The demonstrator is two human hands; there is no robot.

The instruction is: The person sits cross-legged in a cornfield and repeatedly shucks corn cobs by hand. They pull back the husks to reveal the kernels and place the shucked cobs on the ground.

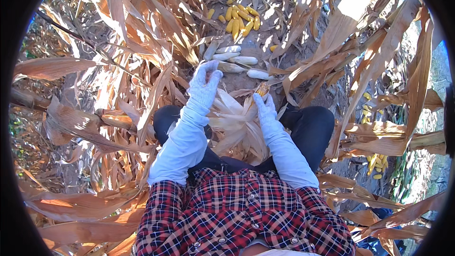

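Note:
My right hand [266, 108], in a white glove, grips an ear of corn [263, 89] whose bare yellowish kernels show at the top. My left hand [207, 76], also gloved, is raised to the left of that ear and apart from it. A gap shows between its thumb and curled fingers, and I see nothing held there. Pale, dry corn husks [240, 128] lie heaped between my bent knees, below both hands. Just beyond my hands, several ears still in whitish husks [243, 60] lie on the soil. Farther ahead is a pile of husked yellow corn cobs [241, 19].
Dry corn stalks and leaves [121, 25] crowd the left side. Long dry leaves [376, 60] arch over the right. More yellow cobs [377, 163] lie on the ground at the right, beyond the stalks. Dark blue fabric [384, 217] shows at lower right.

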